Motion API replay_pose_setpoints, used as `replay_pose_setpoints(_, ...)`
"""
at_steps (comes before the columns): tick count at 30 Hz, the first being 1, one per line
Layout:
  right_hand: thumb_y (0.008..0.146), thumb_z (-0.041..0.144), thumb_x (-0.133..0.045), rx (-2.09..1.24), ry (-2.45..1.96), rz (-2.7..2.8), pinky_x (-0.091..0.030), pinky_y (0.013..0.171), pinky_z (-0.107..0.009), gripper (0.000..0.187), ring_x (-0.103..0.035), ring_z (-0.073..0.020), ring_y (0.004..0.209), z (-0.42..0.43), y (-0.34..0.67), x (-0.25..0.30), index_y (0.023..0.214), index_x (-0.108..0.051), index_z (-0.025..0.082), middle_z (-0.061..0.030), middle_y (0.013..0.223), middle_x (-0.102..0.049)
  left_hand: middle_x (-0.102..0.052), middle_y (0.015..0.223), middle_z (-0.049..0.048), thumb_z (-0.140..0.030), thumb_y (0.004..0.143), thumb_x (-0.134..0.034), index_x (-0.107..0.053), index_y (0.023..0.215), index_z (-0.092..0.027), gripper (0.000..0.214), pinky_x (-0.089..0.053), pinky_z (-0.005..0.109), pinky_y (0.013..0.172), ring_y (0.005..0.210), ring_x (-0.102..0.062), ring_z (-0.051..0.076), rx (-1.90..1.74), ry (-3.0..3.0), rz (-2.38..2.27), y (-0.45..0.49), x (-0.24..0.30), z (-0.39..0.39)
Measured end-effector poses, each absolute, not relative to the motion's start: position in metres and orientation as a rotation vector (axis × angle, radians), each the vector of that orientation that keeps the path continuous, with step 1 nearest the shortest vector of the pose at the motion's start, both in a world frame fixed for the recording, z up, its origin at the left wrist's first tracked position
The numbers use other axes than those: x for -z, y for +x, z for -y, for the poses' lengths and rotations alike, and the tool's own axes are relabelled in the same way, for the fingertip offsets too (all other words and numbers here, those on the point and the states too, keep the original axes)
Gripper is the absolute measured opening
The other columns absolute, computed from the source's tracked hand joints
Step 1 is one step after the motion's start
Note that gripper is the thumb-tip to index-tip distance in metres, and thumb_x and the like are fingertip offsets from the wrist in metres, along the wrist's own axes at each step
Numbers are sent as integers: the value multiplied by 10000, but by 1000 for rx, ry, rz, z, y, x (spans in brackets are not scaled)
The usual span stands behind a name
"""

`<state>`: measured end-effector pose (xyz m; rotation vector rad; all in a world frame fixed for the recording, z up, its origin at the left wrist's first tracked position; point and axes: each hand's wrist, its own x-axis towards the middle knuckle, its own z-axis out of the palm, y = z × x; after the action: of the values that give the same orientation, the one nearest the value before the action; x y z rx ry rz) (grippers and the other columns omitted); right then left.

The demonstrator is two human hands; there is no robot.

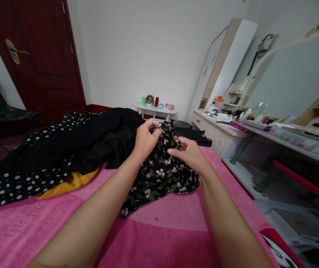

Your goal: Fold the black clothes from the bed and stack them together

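A black floral garment point(159, 171) with pink flowers and green leaves hangs from my hands, its lower part spread on the pink bed cover point(181, 212). My left hand point(147, 136) pinches its upper edge between thumb and fingers. On the garment's right side, my right hand point(187, 152) is closed on the cloth, thumb toward me and fingertips partly hidden behind the fabric. The garment's exact kind cannot be made out.
Left of my arms lies a pile of black clothes point(103, 130), with a white-dotted black cloth point(22, 184) and a yellow cloth point(73, 182). Folded dark clothing point(193, 134) sits beyond my right hand. A cluttered dressing table point(293, 132) stands at the right.
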<state>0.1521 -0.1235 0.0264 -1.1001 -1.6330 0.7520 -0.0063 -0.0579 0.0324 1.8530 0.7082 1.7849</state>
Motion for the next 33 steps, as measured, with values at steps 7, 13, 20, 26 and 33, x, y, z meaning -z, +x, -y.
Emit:
replay_pose_setpoints(7, 652, 354, -694, -470, -1281, 1412, -414, 567, -241, 202, -519, -129, 592, 109, 170, -14, 695, -630, 167, 29, 626, -589, -460, 554, -69, -197, 707, -594, -465, 653, -181, 141, -318, 184, 507, 504, -424, 77, -1706, 1766, -607, -6, -35, 62)
replay_pose_setpoints(13, 644, 257, -648, -422, -958, 997, -445, 612, -229, 150, -564, -117, 641, 109, 178, -25, 764, -644, 166, 20, 712, -650, -608, 695, -15, -310, 723, -660, -535, 672, -169, 195, -410, 222, 654, 685, -570, 135, -1491, 2108, -666, -4, -33, 64)
replay_pose_setpoints(20, 638, 226, -675, -193, -761, 816, -492, 812, -312, 205, -631, -135, 768, 112, 193, -38, 833, -668, 164, 2, 819, -682, -660, 694, 33, -386, 743, -649, -663, 688, -211, 184, -404, 291, 642, 706, -608, 223, -1373, 2570, -1241, -9, -26, 63)
replay_pose_setpoints(26, 629, 169, -654, 87, -712, 740, -495, 881, -359, 232, -639, -159, 855, 113, 206, -42, 861, -664, 168, 1, 865, -672, -682, 818, 34, -326, 728, -652, -703, 822, -239, 138, -422, 293, 680, 828, -607, 236, -1446, 2504, -1451, -16, -22, 53)
replay_pose_setpoints(33, 627, 155, -648, 145, -732, 739, -497, 892, -368, 211, -638, -167, 886, 115, 209, -42, 837, -663, 172, 13, 843, -658, -683, 924, 32, -339, 732, -656, -695, 826, -227, 151, -450, 278, 739, 863, -625, 224, -1434, 2369, -1464, -17, -19, 47)
